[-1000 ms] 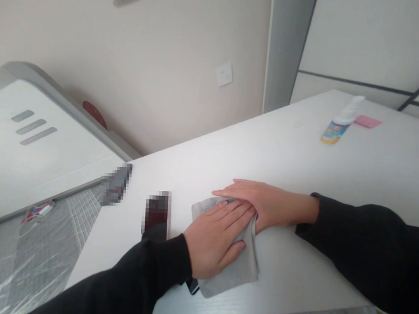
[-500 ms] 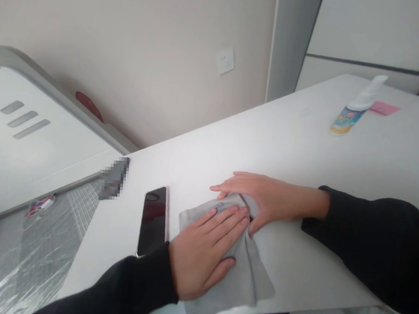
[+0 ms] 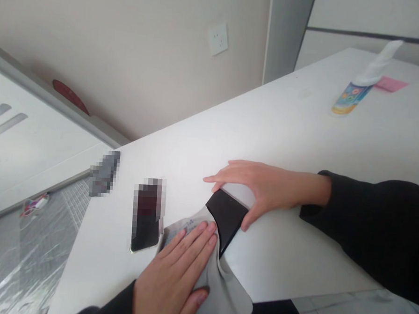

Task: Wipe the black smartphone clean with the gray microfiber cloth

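Observation:
My left hand (image 3: 179,268) lies flat, fingers stretched out together, on a grey cloth (image 3: 220,289) with faint printed writing. The cloth covers the lower part of a black phone (image 3: 227,212) on the white table; the phone's upper end is bare. Around that end arches my right hand (image 3: 257,183), its thumb against the phone's right edge and its fingers at the top left corner. A second phone (image 3: 145,238), partly pixelated, lies left of the cloth, close to its edge.
A white spray bottle (image 3: 362,85) with a colourful label stands at the back right, beside a pink slip of paper (image 3: 392,84). A pixelated dark object (image 3: 105,175) lies at the table's left edge. The wall holds a socket (image 3: 218,38).
My left hand has slid the cloth down and left, baring the upper end of the black phone. My right hand keeps its place around that end. The view has shifted slightly.

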`<state>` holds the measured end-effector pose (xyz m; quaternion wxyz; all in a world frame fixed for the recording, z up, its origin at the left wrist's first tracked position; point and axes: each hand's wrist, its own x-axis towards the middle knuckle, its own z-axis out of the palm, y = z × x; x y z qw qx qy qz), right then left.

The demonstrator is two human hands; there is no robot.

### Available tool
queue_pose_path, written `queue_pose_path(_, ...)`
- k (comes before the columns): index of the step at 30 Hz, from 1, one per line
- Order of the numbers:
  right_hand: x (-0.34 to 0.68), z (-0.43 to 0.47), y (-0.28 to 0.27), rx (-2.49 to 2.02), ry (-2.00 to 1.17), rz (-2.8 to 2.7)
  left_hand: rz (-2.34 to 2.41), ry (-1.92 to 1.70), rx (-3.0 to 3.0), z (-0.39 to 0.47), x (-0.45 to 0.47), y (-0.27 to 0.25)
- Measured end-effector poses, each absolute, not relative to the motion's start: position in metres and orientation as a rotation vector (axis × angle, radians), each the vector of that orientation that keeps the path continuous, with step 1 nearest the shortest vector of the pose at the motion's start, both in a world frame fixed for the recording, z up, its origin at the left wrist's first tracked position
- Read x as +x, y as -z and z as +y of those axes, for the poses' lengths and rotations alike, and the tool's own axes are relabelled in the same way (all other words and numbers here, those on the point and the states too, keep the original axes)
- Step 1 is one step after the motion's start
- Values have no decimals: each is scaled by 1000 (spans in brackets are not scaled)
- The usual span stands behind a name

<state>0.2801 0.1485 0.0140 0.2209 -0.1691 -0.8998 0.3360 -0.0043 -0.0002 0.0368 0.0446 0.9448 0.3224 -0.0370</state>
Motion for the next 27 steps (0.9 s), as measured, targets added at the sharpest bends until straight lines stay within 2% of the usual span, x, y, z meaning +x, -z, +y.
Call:
queue_pose_path(4, 280, 149, -11, -422, -918, -2488, 858, 157, 2874, 20, 24, -36)
queue_pose_path(10, 283, 148, -13, -492, -872, -2559, 766, 27, 2784, 70, 56, -37)
queue_pose_path(20, 281, 147, -16, -452, -907, -2516, 1132, 46, 2875, 8, 16, -35)
queue_pose_path(27, 283, 144, -18, -478, -893, -2544, 855, 61, 2878, 48, 48, -37)
